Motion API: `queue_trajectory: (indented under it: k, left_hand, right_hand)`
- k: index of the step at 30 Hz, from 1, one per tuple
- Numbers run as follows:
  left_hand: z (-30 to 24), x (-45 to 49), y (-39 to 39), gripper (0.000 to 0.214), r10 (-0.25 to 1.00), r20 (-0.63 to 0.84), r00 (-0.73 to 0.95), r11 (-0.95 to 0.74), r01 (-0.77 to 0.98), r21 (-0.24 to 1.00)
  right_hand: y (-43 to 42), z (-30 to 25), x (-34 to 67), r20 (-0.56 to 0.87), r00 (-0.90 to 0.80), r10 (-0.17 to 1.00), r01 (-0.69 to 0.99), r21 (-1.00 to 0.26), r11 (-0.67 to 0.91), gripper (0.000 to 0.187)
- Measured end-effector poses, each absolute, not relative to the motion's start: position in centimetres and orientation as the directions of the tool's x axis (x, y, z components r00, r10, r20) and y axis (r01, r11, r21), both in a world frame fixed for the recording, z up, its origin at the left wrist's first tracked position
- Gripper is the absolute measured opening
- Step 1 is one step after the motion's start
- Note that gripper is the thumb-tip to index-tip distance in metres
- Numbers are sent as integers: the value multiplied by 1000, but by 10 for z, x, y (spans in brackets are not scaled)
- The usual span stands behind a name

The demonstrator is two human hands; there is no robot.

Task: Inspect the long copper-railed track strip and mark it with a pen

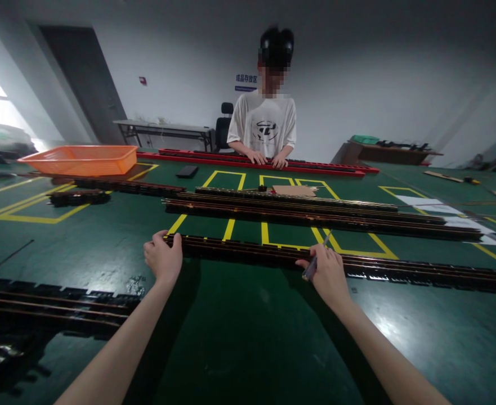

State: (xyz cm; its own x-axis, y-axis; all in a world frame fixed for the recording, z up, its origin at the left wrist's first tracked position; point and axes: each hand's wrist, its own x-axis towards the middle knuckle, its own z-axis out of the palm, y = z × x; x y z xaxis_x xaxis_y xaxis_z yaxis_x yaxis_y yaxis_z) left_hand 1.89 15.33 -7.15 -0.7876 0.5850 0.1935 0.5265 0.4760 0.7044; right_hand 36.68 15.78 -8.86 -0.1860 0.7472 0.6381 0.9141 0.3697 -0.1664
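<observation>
Orange plastic forms the basket (pixel 83 163) far left on the table (pixel 239 337). Nearer, the left hand (pixel 164 260) pinches the left end of a long black strip (pixel 248 252) that runs rightward. Farther right, the right hand (pixel 327 274) curls closed around a slim tool (pixel 311 269), over the strip, which looks light, smooth and likely to flex; two spread holds should suit it.

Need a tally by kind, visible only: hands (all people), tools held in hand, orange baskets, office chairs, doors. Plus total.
Hands: 4 (wearer's left hand, right hand; co-worker's hands, 2)
Held pointed tool: 1
Orange basket: 1
Office chair: 1
Door: 1
Total: 8
</observation>
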Motion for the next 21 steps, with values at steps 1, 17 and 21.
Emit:
queue_trajectory:
  k: [1,17,21]
  left_hand:
    - [-72,17,153,38,588,194,-786,469,526,710]
    - [-76,-18,151,38,701,239,-672,368,628,686]
    - [-77,-13,151,38,726,212,-654,419,666,617]
  right_hand:
    - [158,-89,367,639,-183,747,913,-172,370,44]
    - [161,-93,375,647,-260,717,906,-93,413,32]
    - [161,-93,371,666,-304,681,892,-51,448,30]
